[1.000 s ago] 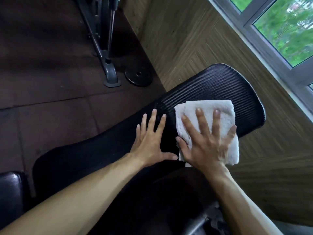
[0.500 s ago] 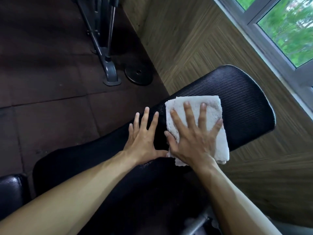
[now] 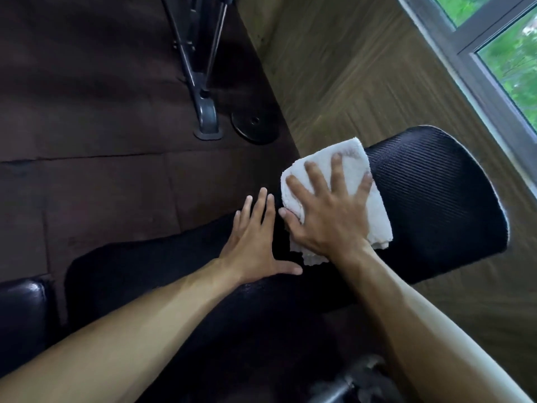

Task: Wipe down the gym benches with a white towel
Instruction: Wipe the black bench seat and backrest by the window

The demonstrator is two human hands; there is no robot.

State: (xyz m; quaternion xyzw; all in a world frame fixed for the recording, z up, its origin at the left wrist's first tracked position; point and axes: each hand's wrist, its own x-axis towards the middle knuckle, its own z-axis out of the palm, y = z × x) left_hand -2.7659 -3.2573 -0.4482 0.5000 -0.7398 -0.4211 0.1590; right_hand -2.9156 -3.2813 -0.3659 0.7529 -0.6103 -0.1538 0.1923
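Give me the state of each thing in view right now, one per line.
white towel: folded, pressed flat on the bench pad's left edge
right hand: fingers spread, pressing the towel
left hand: flat on the pad, holding nothing
bench pad: black, ribbed, mostly uncovered right of the towel
weight plate: lying flat on the floor

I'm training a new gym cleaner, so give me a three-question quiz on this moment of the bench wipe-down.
1. True or false: the right hand presses the white towel with spread, straight fingers.
2. What does the left hand rest on? A) the weight plate B) the bench pad C) the towel
3. Fill in: the weight plate lies on the dark floor beside a grey ____ foot.

Key: 1 true; 2 B; 3 metal.
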